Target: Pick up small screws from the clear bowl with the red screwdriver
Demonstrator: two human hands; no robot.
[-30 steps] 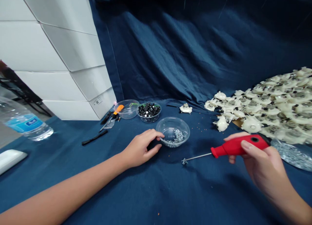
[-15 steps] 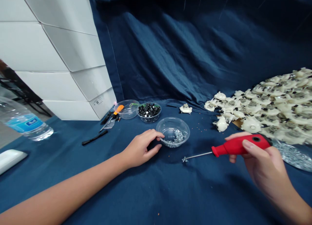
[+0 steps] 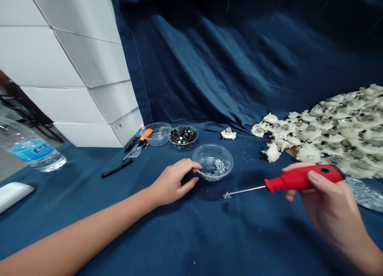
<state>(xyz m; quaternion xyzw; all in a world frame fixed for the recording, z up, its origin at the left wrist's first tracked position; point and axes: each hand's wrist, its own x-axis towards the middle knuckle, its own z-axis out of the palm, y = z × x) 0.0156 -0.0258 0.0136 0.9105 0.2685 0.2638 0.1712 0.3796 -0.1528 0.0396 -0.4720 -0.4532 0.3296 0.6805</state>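
Fingers (image 3: 187, 163) of the left hand (image 3: 172, 184) curl loosely and grip nothing, one fingertip just touching the rim of a clear plastic bowl (image 3: 207, 159) near the middle of a blue cloth (image 3: 191, 238). Small silver screws (image 3: 219, 168) lie in a shallow heap in that bowl. The right hand (image 3: 330, 206) closes its fingers around a red-handled screwdriver (image 3: 299, 179), held level above the cloth toward its right edge. The thin steel shaft (image 3: 248, 190) points left, ending just short of the bowl; whether its tip carries a screw is too small to tell.

Toward the back edge of the cloth sit a bowl of black parts (image 3: 183, 135), a second clear bowl (image 3: 156, 139) and an orange-handled screwdriver (image 3: 145, 134). A heap of white plastic housings (image 3: 338, 128) fills the back right corner, with a glinting bag of screws (image 3: 365, 194) at the right edge.

A nudge from the left fingertip could tip the light bowl, scattering screws across the cloth, where its folds could hide them. A careless swing of the shaft could catch the rim and do the same.
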